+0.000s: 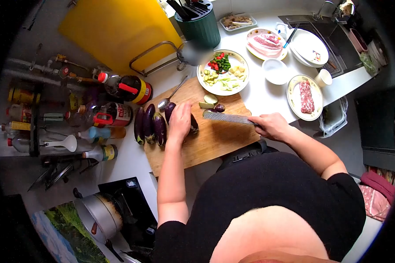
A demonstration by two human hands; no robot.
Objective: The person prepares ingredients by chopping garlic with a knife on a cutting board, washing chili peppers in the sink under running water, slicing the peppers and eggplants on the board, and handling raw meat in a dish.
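Note:
My left hand [180,120] is closed over purple eggplants [170,109] on the wooden cutting board [224,140]. Several whole eggplants [149,125] lie side by side just left of it, at the board's left edge. My right hand [267,126] grips the handle of a knife [230,117], whose broad blade points left, low over the board. Near the blade's tip lie cut eggplant pieces [210,99], some showing pale flesh, others purple skin. A metal spoon [163,103] rests at the upper left of the board.
Behind the board stands a plate of chopped vegetables [223,87]. Farther right are plates of raw meat [306,79], a white bowl [275,71], a cup [323,78] and stacked dishes [309,47]. Bottles [114,114] stand at the left, a pot [98,215] at lower left.

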